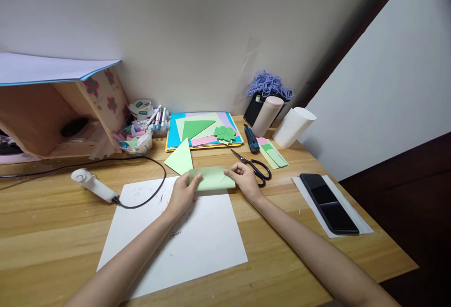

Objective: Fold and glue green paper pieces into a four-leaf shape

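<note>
Between my two hands is a folded piece of light green paper (213, 179), held above the far edge of a white sheet (207, 236) marked with small colour stains. My left hand (183, 192) pinches its left end, thumb on top. At the right end, my right hand (245, 180) grips it with thumb and bent fingers. Black-handled scissors (259, 168) lie just beyond my right hand, blades pointing to the back left. Behind my left hand rests a pale green paper triangle (181, 156).
A white glue gun (93, 184) with a black cord lies left. Coloured papers (172, 133) carry a green paper flower (224, 133) at the back. A utility knife (251, 138), white roll (294, 126) and phone (327, 203) are on the right. A box (105, 105) stands back left.
</note>
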Tool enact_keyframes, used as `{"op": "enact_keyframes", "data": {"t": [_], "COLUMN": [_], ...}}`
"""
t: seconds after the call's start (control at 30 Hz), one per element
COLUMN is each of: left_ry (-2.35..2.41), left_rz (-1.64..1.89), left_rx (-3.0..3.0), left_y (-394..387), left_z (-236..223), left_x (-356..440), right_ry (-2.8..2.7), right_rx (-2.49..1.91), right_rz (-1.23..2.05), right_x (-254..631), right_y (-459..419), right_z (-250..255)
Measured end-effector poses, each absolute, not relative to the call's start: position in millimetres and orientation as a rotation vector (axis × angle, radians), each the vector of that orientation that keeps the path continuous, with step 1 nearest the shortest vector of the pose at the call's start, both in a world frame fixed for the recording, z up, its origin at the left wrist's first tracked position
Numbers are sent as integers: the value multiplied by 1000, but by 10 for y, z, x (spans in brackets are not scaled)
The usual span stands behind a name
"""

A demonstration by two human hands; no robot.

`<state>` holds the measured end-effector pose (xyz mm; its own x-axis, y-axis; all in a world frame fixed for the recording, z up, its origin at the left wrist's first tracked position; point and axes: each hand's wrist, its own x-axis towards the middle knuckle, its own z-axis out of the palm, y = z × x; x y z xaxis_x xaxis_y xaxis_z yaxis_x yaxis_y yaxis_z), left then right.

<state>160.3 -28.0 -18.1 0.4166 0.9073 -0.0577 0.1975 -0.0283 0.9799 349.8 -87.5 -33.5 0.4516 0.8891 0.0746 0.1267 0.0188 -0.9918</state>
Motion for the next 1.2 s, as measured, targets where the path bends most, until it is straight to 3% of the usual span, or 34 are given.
{"op": "enact_keyframes", "data": {"t": [1.0, 1.1, 1.2], "left_ry": [1046, 1026, 893], "left_rz": [820, 821, 792], "left_rx": [1599, 1536, 1306], "left_y": [-247, -242, -239], "left_z": [-163, -167, -161], "left_x": [1588, 1599, 1609], "right_ry": [-853, -890, -964], "right_rx": [-1384, -1389, -1385], "right_rz": [851, 760, 416], "right_x": [3498, 3500, 3530], "right_y": [-861, -868, -921], "right_z": [-350, -338, -298]}}
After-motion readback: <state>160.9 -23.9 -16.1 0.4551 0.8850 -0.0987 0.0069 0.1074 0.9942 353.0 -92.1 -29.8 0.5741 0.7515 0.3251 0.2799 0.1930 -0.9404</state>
